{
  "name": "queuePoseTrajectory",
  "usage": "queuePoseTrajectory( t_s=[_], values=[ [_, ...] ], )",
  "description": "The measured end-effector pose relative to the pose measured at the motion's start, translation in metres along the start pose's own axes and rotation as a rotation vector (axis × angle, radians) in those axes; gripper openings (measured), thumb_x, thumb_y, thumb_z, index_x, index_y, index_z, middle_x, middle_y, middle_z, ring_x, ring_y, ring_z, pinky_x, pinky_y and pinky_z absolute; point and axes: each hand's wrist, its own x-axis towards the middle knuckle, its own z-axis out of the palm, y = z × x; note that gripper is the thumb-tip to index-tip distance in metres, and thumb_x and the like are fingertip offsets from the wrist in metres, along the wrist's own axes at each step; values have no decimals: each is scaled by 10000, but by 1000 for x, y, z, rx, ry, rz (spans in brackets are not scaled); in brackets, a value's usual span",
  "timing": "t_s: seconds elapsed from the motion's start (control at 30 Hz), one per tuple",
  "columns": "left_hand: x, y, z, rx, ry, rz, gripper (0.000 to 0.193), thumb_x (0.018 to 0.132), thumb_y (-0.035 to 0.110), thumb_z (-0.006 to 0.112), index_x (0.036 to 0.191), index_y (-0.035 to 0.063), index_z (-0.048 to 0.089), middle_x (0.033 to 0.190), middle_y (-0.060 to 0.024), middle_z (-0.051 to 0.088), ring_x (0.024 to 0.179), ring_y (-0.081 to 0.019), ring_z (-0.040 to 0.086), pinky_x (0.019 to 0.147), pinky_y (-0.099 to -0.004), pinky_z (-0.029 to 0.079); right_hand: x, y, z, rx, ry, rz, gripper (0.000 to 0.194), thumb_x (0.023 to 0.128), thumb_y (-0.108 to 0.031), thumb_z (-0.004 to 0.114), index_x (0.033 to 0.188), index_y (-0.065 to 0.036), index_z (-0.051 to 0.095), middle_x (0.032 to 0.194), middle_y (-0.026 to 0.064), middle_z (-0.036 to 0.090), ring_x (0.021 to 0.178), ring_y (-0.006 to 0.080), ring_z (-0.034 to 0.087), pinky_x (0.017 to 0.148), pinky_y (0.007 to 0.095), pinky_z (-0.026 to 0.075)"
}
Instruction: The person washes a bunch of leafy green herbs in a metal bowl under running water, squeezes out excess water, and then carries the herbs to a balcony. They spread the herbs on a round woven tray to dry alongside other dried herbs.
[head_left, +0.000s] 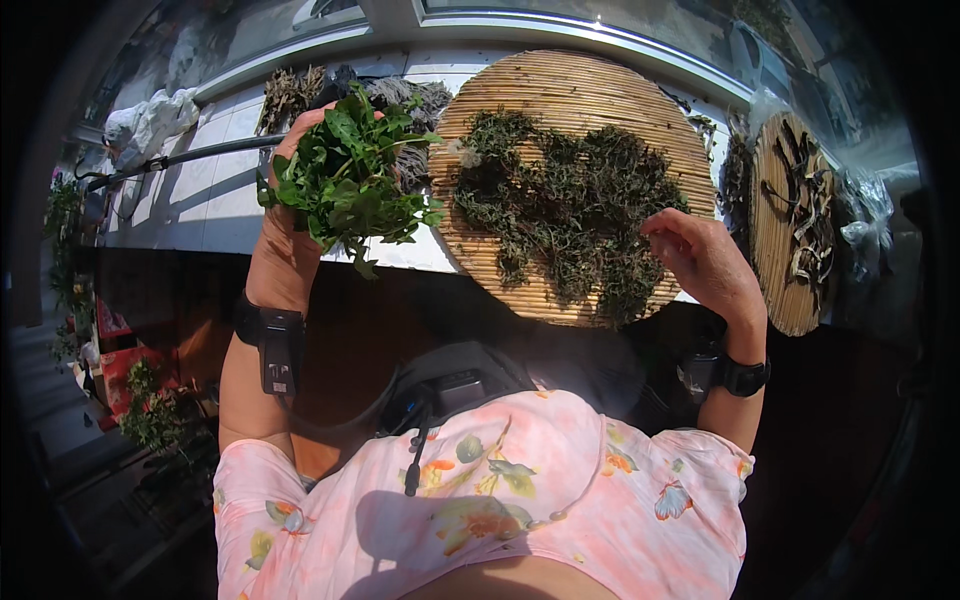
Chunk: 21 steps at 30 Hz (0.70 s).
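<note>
My left hand (296, 139) is closed around a loose bunch of fresh green leaves (349, 172), held above the left part of the white-tiled sill. The leaves cover most of its fingers. On the right, my right hand (697, 255) hovers at the edge of the dried herbs (570, 195), fingers loosely curled and nothing visible in them. Whether its fingertips touch the herbs I cannot tell. Dark and shrivelled, these herbs are spread over a round mat of thin stalks (577, 82), whose near edge juts past the sill.
A second round stalk mat (776, 292) with dried strips (810, 232) lies at the right, beside a clear plastic bag (866, 217). Grey mop strands (416, 97) and a dark pole (202, 154) are behind my left hand. Window frames (510, 22) border the tiled sill (225, 202).
</note>
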Motion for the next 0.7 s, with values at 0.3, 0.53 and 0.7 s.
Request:
queuePoseTrajectory(
  t_s=[0.3,0.53,0.7],
  values=[
    [128,-9,70,-65,79,-17,339,957,333,547,1208,105,565,1073,-93,671,997,-240,677,872,-415,583,74,35,-44,330,191,-154,294,944,-254,633,1171,-67,638,867,27,665,785,114,618,720,269,531],
    [191,-71,108,254,95,-213,554,817,545,646,1094,67,603,984,-85,673,941,-193,675,866,-417,574,145,38,-46,444,260,-273,805,806,-613,682,1370,-72,487,1131,209,655,1065,265,649,910,427,527],
    [208,-100,111,288,12,-295,569,832,503,601,1207,78,552,1098,-73,620,1019,-193,625,933,-403,528,171,59,-32,405,339,-192,802,762,-462,798,1339,3,491,1099,183,655,977,223,655,840,333,545]
  ],
)
